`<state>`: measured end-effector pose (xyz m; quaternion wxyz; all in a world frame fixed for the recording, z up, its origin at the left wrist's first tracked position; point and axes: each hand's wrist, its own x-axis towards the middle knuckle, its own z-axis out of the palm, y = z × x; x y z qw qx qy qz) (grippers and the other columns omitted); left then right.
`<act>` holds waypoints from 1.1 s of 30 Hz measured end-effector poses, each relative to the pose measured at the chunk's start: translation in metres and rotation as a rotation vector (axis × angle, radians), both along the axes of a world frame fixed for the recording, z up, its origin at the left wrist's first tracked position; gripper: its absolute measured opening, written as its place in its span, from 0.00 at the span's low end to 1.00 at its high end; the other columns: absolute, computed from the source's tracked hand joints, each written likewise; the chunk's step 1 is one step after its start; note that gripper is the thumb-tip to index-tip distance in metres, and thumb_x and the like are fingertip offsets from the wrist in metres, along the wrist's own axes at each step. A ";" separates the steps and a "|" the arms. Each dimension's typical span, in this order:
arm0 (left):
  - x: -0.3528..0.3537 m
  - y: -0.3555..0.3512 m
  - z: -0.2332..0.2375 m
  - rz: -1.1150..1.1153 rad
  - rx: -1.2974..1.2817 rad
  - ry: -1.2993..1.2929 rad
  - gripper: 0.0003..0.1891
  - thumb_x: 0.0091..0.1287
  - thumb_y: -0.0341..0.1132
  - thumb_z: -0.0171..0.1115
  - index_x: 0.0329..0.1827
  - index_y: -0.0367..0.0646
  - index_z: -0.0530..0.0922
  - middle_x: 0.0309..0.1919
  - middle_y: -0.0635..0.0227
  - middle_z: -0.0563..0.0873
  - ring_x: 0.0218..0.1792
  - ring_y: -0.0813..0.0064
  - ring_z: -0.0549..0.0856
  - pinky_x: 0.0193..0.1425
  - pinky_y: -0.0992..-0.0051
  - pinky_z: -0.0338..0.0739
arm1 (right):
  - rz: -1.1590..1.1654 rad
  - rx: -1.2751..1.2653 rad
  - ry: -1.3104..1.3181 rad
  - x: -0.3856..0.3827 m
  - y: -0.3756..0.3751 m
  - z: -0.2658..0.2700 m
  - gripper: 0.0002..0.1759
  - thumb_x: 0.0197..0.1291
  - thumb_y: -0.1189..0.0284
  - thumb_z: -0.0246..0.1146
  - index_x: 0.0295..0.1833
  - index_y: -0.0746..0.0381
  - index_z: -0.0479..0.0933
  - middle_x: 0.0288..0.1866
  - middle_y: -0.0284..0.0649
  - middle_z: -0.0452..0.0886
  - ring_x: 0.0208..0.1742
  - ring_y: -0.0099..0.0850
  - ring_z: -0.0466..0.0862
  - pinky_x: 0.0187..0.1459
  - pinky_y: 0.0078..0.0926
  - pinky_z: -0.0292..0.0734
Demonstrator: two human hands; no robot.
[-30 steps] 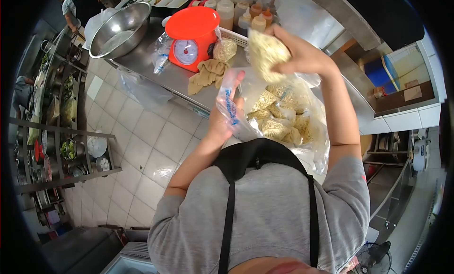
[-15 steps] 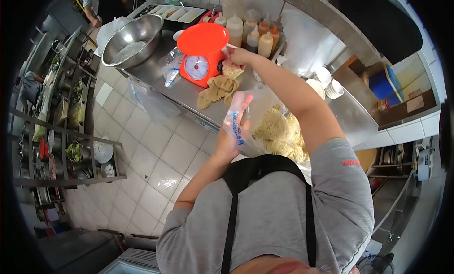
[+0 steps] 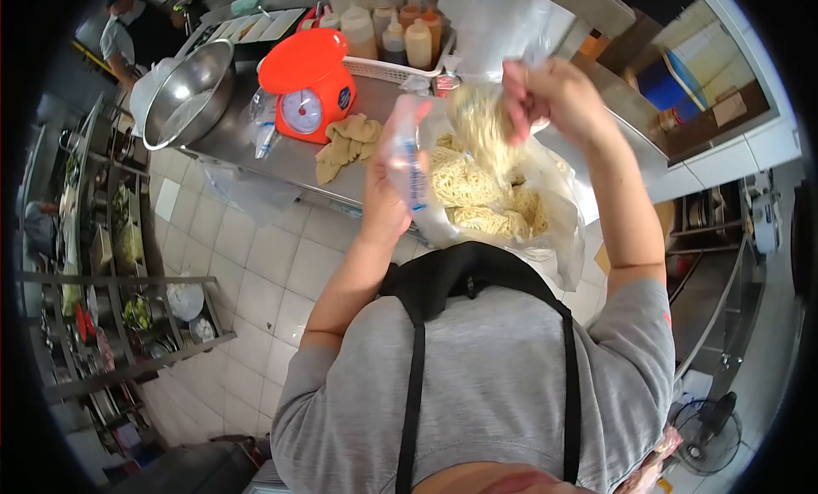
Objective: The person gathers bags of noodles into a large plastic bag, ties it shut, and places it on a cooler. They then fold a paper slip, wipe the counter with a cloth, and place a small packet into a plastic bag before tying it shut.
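My left hand point(image 3: 385, 197) holds up a small clear plastic bag point(image 3: 409, 166) with blue print. My right hand point(image 3: 550, 98) is raised over the counter, gripping a clump of pale yellow noodles point(image 3: 481, 127) that hangs down beside the small bag. Below both hands lies a large clear bag of noodles point(image 3: 490, 200), open, resting on the steel counter point(image 3: 256, 149) against my black apron. An orange kitchen scale point(image 3: 308, 83) stands on the counter to the left, with a beige cloth point(image 3: 345, 144) beside it.
A big steel bowl point(image 3: 183, 93) sits at the counter's left end. Sauce bottles point(image 3: 392, 29) stand in a white basket behind the scale. Another person point(image 3: 136, 29) works at the far left. Metal shelves point(image 3: 111, 306) with containers line the tiled floor on the left.
My right hand came back from beside the scale and now holds a clump of noodles raised next to the small bag. The left hand lifted the small bag higher.
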<state>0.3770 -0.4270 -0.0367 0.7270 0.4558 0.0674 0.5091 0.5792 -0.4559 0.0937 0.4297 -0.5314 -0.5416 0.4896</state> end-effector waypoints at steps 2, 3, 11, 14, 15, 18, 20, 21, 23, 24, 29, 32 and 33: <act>0.016 -0.008 0.022 0.089 0.180 0.155 0.36 0.62 0.46 0.63 0.70 0.43 0.60 0.64 0.60 0.70 0.27 0.95 0.69 0.28 0.91 0.65 | 0.101 -0.060 0.141 0.005 -0.023 -0.029 0.17 0.65 0.61 0.54 0.29 0.61 0.68 0.20 0.37 0.74 0.21 0.27 0.79 0.28 0.26 0.78; 0.025 -0.013 0.028 0.106 0.184 0.162 0.36 0.62 0.46 0.63 0.70 0.43 0.60 0.64 0.60 0.70 0.27 0.95 0.69 0.28 0.91 0.65 | 0.203 -0.087 0.246 0.007 -0.031 -0.049 0.16 0.64 0.61 0.55 0.34 0.63 0.73 0.24 0.36 0.77 0.28 0.25 0.82 0.32 0.23 0.78; 0.051 -0.012 0.082 0.040 0.177 0.233 0.36 0.61 0.51 0.62 0.64 0.33 0.65 0.58 0.61 0.75 0.19 0.94 0.69 0.21 0.94 0.63 | -0.011 0.108 -0.201 0.024 -0.080 -0.081 0.25 0.62 0.64 0.57 0.63 0.63 0.67 0.51 0.40 0.75 0.49 0.31 0.76 0.52 0.29 0.71; 0.049 0.022 0.088 -0.043 0.104 0.032 0.45 0.61 0.65 0.49 0.66 0.29 0.60 0.54 0.55 0.77 0.13 0.89 0.64 0.15 0.90 0.59 | 0.094 -0.131 -0.512 0.077 -0.128 -0.076 0.29 0.58 0.55 0.63 0.60 0.60 0.72 0.51 0.42 0.78 0.53 0.36 0.77 0.54 0.30 0.69; 0.042 0.024 0.109 -0.071 0.100 0.002 0.48 0.61 0.69 0.45 0.66 0.29 0.58 0.53 0.55 0.78 0.12 0.87 0.63 0.14 0.87 0.59 | 0.132 -0.147 -0.704 0.091 -0.148 -0.074 0.31 0.55 0.51 0.63 0.58 0.60 0.73 0.50 0.43 0.79 0.51 0.39 0.77 0.53 0.31 0.70; 0.048 0.031 0.117 -0.063 0.162 0.116 0.53 0.59 0.73 0.41 0.67 0.26 0.52 0.55 0.43 0.76 0.12 0.89 0.63 0.16 0.92 0.60 | 0.106 -0.154 -1.381 0.128 -0.199 -0.043 0.34 0.39 0.53 0.72 0.52 0.61 0.77 0.45 0.46 0.80 0.47 0.44 0.77 0.49 0.38 0.72; 0.067 0.016 0.135 -0.031 0.204 0.147 0.51 0.60 0.71 0.42 0.67 0.27 0.53 0.56 0.42 0.75 0.11 0.89 0.63 0.15 0.91 0.61 | -0.002 -0.267 -1.728 0.159 -0.201 -0.029 0.10 0.45 0.70 0.68 0.34 0.62 0.79 0.32 0.47 0.77 0.45 0.44 0.77 0.47 0.39 0.72; 0.076 0.006 0.148 0.023 0.240 0.173 0.49 0.62 0.69 0.43 0.67 0.28 0.54 0.57 0.40 0.74 0.11 0.89 0.63 0.15 0.90 0.61 | -0.020 -0.131 -1.844 0.157 -0.195 0.000 0.02 0.46 0.76 0.63 0.29 0.62 0.77 0.31 0.45 0.77 0.40 0.44 0.77 0.45 0.38 0.73; 0.105 -0.043 0.185 -0.050 0.350 0.137 0.36 0.64 0.53 0.55 0.67 0.35 0.61 0.46 0.59 0.77 0.16 0.92 0.70 0.15 0.90 0.63 | -0.064 0.195 -1.589 0.150 -0.180 0.051 0.02 0.46 0.77 0.62 0.27 0.63 0.75 0.27 0.41 0.75 0.35 0.42 0.73 0.39 0.36 0.71; 0.122 -0.073 0.197 -0.148 0.247 0.075 0.31 0.64 0.43 0.61 0.67 0.37 0.64 0.37 0.79 0.80 0.20 0.96 0.72 0.16 0.93 0.62 | -0.065 0.445 -1.663 0.134 -0.163 0.065 0.04 0.46 0.78 0.60 0.30 0.62 0.78 0.28 0.42 0.79 0.33 0.43 0.76 0.36 0.39 0.71; 0.123 -0.053 0.234 -0.123 -0.125 -0.041 0.19 0.63 0.38 0.59 0.50 0.31 0.74 0.37 0.53 0.83 0.19 0.82 0.81 0.15 0.83 0.75 | 0.118 0.815 -1.554 0.100 -0.120 0.053 0.10 0.45 0.84 0.58 0.35 0.65 0.78 0.35 0.43 0.82 0.37 0.40 0.82 0.39 0.35 0.77; 0.083 0.013 0.211 -0.516 0.070 -0.076 0.22 0.64 0.36 0.56 0.56 0.28 0.68 0.47 0.41 0.79 0.32 0.70 0.87 0.17 0.83 0.79 | -0.407 0.454 -1.164 0.205 -0.150 0.088 0.09 0.48 0.84 0.59 0.37 0.66 0.79 0.34 0.37 0.83 0.37 0.29 0.83 0.38 0.28 0.78; 0.085 0.005 0.211 -0.366 0.095 -0.062 0.23 0.65 0.36 0.54 0.57 0.27 0.67 0.51 0.39 0.75 0.33 0.68 0.87 0.15 0.86 0.78 | -0.373 0.581 -1.232 0.253 -0.156 0.091 0.09 0.50 0.83 0.59 0.38 0.67 0.80 0.33 0.35 0.83 0.37 0.25 0.83 0.38 0.25 0.78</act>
